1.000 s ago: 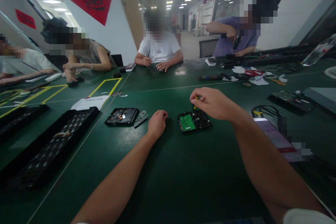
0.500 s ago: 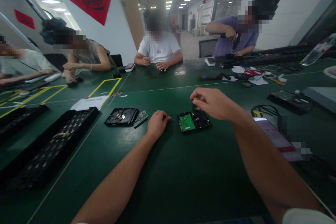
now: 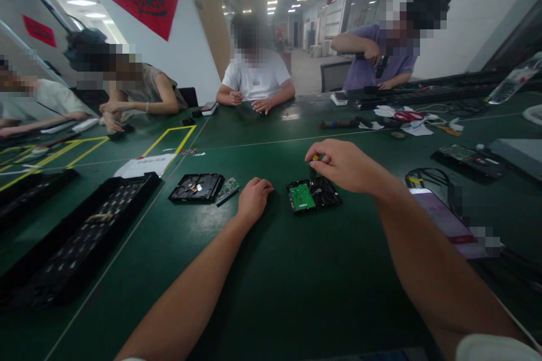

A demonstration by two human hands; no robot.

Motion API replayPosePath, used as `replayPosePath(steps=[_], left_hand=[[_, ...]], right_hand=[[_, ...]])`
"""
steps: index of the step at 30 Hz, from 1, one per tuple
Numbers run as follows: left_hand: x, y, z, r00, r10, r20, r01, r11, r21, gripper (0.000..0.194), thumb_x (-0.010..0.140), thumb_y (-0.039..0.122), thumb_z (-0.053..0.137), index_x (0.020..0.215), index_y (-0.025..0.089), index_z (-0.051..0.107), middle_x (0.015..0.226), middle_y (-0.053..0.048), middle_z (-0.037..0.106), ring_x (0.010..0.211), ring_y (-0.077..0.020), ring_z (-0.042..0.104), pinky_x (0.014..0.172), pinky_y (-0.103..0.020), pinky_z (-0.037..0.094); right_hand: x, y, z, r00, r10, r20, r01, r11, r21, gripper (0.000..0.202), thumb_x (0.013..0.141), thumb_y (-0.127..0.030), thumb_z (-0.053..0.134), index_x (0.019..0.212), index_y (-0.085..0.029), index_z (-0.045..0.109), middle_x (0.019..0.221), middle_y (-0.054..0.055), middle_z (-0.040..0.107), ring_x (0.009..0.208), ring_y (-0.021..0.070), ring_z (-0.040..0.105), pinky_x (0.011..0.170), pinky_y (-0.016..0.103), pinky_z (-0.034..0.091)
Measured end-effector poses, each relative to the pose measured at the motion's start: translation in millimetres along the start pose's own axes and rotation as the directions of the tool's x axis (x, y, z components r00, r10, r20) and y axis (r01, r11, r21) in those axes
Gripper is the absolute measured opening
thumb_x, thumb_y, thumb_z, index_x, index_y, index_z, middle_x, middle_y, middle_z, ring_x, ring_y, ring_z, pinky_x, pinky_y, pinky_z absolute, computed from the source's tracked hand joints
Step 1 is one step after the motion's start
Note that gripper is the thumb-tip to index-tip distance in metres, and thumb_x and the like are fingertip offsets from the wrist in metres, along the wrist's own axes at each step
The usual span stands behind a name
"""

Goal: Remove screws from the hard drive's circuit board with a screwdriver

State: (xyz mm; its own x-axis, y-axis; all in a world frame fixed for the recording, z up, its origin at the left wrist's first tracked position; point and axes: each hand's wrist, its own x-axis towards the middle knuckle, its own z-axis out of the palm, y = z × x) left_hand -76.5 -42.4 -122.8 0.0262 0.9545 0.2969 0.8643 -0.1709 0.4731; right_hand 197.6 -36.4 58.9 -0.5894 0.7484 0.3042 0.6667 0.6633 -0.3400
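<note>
A hard drive [image 3: 328, 193] lies on the green table with its green circuit board [image 3: 302, 197] facing up. Over its far edge, my right hand [image 3: 339, 164] is closed around a small screwdriver [image 3: 313, 168] with a yellow and dark handle, held upright; the tip is hard to make out. My left hand [image 3: 253, 201] rests on the table to the left of this drive, apart from it. Its fingers are curled together, and whatever they may hold is hidden. Just left of that hand are a loose circuit board [image 3: 228, 190] and a second hard drive [image 3: 197, 187].
A long black tray [image 3: 80, 237] stands at the left, near a white paper [image 3: 144, 166]. To the right lie a phone [image 3: 449, 223], black cables [image 3: 427, 176] and another drive [image 3: 468, 161]. Several people sit across the table. A water bottle [image 3: 512, 82] leans at the far right.
My right hand has risen very slightly with the screwdriver, and its fingers have turned a little. My left hand and the hard drives stay where they were.
</note>
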Motion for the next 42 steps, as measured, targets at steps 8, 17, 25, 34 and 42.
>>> replayPosePath(steps=[8, 17, 25, 34, 42], left_hand=[[-0.3, -3.6, 3.0, 1.000, 0.021, -0.007, -0.021, 0.999, 0.030, 0.023, 0.101, 0.017, 0.053, 0.110, 0.022, 0.073, 0.116, -0.009, 0.069, 0.109, -0.0245, 0.065, 0.094, -0.036, 0.052], [-0.2, -0.4, 0.5, 1.000, -0.001, -0.019, 0.002, 1.000, 0.031, 0.019, 0.099, 0.017, 0.053, 0.113, 0.020, 0.065, 0.114, -0.009, 0.069, 0.107, -0.0251, 0.065, 0.093, -0.038, 0.052], [-0.4, 2.3, -0.4, 1.000, -0.025, -0.009, 0.026, 0.998, 0.053, 0.016, 0.100, 0.018, 0.051, 0.112, 0.021, 0.063, 0.115, -0.010, 0.069, 0.110, -0.0258, 0.064, 0.094, -0.038, 0.051], [-1.5, 2.6, -2.0, 1.000, 0.010, -0.009, -0.009, 0.998, 0.058, 0.023, 0.097, 0.015, 0.054, 0.116, 0.022, 0.064, 0.115, -0.010, 0.068, 0.107, -0.0254, 0.065, 0.091, -0.038, 0.052], [-1.6, 3.0, -1.3, 1.000, 0.001, -0.010, 0.000, 0.999, 0.050, 0.024, 0.097, 0.015, 0.054, 0.117, 0.021, 0.064, 0.116, -0.011, 0.067, 0.109, -0.0253, 0.065, 0.094, -0.038, 0.053]], right_hand=[[0.1, -1.7, -1.1, 0.999, 0.048, -0.007, -0.047, 0.998, 0.048, 0.015, 0.098, -0.024, 0.060, 0.103, -0.020, 0.074, 0.098, 0.005, 0.078, 0.079, 0.0180, 0.069, 0.076, 0.029, 0.045], [0.5, 1.0, -0.1, 0.999, 0.040, -0.020, -0.039, 0.999, 0.027, 0.014, 0.094, -0.021, 0.061, 0.102, -0.019, 0.073, 0.100, 0.007, 0.076, 0.078, 0.0188, 0.068, 0.077, 0.031, 0.045], [0.0, -1.8, -2.3, 0.998, 0.060, 0.005, -0.060, 0.997, 0.049, 0.015, 0.096, -0.022, 0.060, 0.103, -0.019, 0.073, 0.097, 0.006, 0.076, 0.077, 0.0178, 0.066, 0.075, 0.030, 0.043], [0.0, 0.0, -1.3, 1.000, 0.011, -0.013, -0.011, 1.000, -0.014, 0.020, 0.096, -0.020, 0.056, 0.103, -0.019, 0.074, 0.103, 0.007, 0.076, 0.080, 0.0185, 0.066, 0.076, 0.030, 0.045], [-0.1, -0.6, -1.9, 1.000, -0.020, -0.005, 0.020, 1.000, 0.005, 0.021, 0.095, -0.017, 0.056, 0.103, -0.019, 0.075, 0.102, 0.007, 0.077, 0.086, 0.0202, 0.068, 0.079, 0.031, 0.045]])
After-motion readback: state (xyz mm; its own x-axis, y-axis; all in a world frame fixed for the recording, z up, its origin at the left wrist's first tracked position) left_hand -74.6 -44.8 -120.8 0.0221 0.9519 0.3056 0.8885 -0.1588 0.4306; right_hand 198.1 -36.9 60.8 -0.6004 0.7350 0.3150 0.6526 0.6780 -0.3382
